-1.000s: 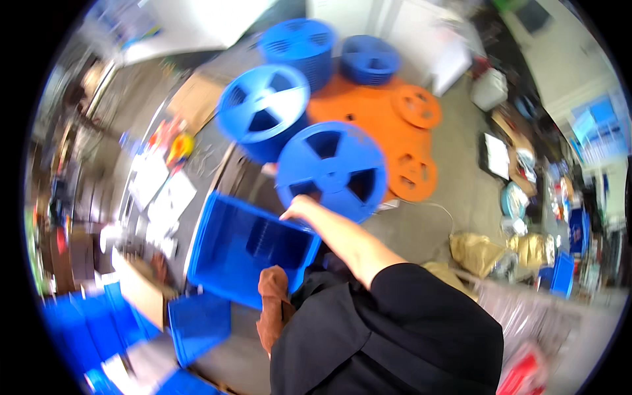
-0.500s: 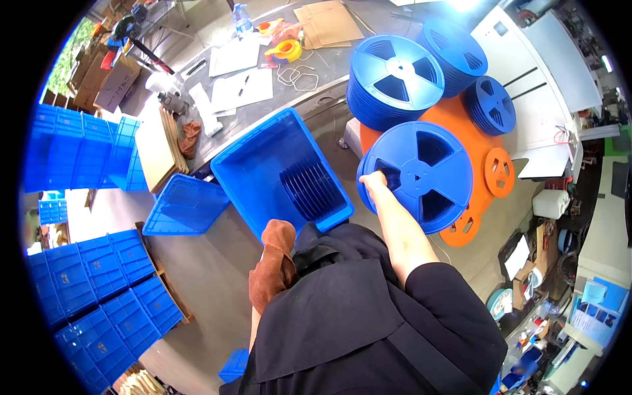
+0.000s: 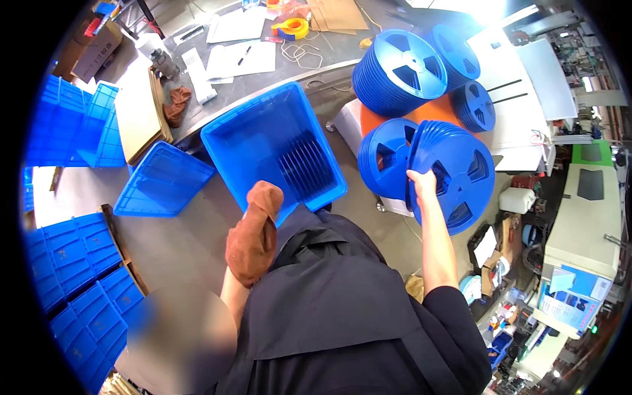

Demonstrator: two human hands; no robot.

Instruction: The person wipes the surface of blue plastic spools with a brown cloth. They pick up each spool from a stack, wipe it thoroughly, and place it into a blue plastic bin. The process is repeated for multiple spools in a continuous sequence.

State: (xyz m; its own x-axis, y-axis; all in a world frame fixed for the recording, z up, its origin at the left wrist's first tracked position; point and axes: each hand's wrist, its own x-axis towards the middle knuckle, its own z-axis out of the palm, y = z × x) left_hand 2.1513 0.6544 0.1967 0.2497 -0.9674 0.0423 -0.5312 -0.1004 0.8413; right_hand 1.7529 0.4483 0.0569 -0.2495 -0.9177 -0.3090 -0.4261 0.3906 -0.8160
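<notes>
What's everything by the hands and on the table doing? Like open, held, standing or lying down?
Right hand: gripping reels
Held blue reels: tilted, slightly fanned
Left hand: covered by brown cloth; grip hidden
Blue crate: open, partly filled
Reels in crate: on edge, in a row
Tall reel stack: piled up
Yellow tape roll: lying down
Pen: lying on paper

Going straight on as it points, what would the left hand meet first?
Likely the blue bin, just ahead of the left hand under its brown cloth, though depth is unclear.
</notes>
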